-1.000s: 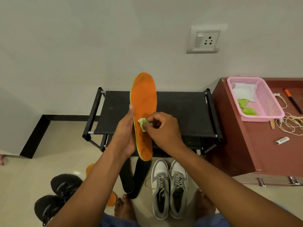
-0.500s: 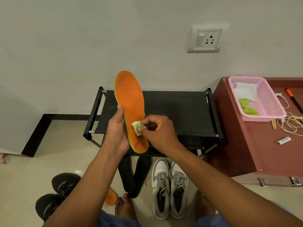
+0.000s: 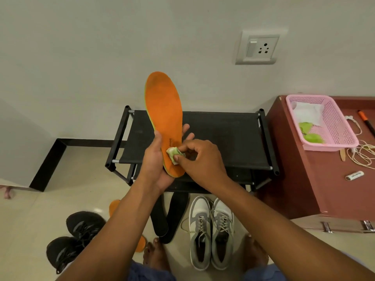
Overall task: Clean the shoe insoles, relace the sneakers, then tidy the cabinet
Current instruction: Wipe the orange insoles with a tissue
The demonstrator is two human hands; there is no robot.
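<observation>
The small print on the orange insole (image 3: pixel 164 118) was too tiny to read, and its heel end sat buried behind the left hand (image 3: pixel 155 165). The second orange insole (image 3: pixel 114 206) on the floor was mostly covered by the left forearm. Both black insoles (image 3: pixel 168 218) were half blocked too. The orange-tipped tool (image 3: pixel 366 122) got chopped off by the right edge.

Lighting: even, soft, bright indoor.
Glare: faint sheen on floor tiles (image 3: pixel 97 209).
Distortion: wide-angle bowing at edges.
Focus: sharp.
</observation>
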